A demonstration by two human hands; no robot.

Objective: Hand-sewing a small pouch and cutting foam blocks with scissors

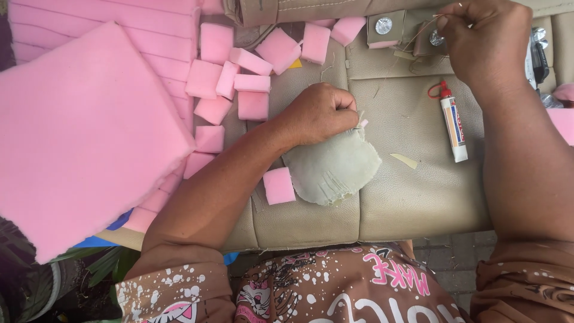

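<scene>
Two hands at work on a stitching job, by the look of it. The left hand (320, 113) is fisted down on a small pale green stuffed pad (332, 166), its grip pinched tight at the pad's upper edge, where a sliver of pink peeps out. The pad lies on a beige leather seat cushion (412, 191), near the middle. The right hand (481, 42) is up high and well apart, grip closed on a thin thread (418, 33) that runs back toward the pad.

To do this stitch well, I'd say pull the thread straight and steady until it snugs, keep the left pinch right beside the seam so the edge doesn't gape, and don't let slack snag on the metal snap pieces (384, 26) near the line.

Pink foam blocks (251, 90) are scattered to the left, a big pink foam slab (89, 131) beyond them, and a white glue tube (452, 122) with a red cap lies near the right forearm.

Hard to make out: any needle — too fine to see. The seam itself hides under the left knuckles. The thread fades mid-run. Dark gear at the right edge is cut off.
</scene>
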